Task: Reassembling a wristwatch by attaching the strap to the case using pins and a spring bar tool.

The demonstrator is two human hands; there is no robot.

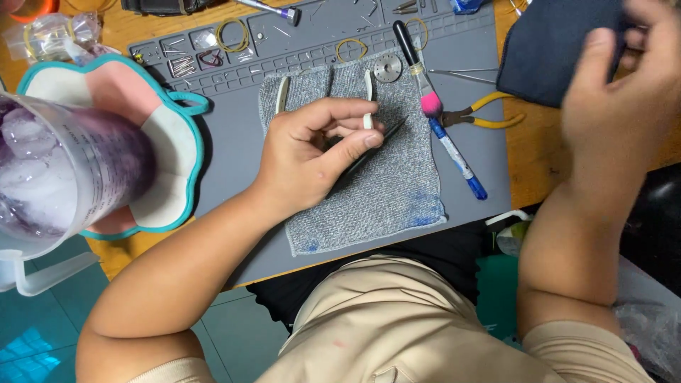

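My left hand [316,152] rests on a grey cloth [369,191] and pinches black tweezers [365,157] between thumb and fingers. A small white curved piece [368,120] shows by its fingertips. My right hand [624,99], blurred, is raised at the upper right and touches a dark blue pouch [546,46]; I cannot tell how firmly it grips it. On the cloth's far edge lie two pale strap pieces [281,96] and a round metal watch part [387,68].
A grey work mat [234,135] covers the wooden table [532,170]. A blue pen [457,159], a black tool with pink tip [418,71], yellow-handled pliers [482,113], rubber bands [233,35], and a clear plastic jug [57,170] on a teal-edged pad [170,142] surround it.
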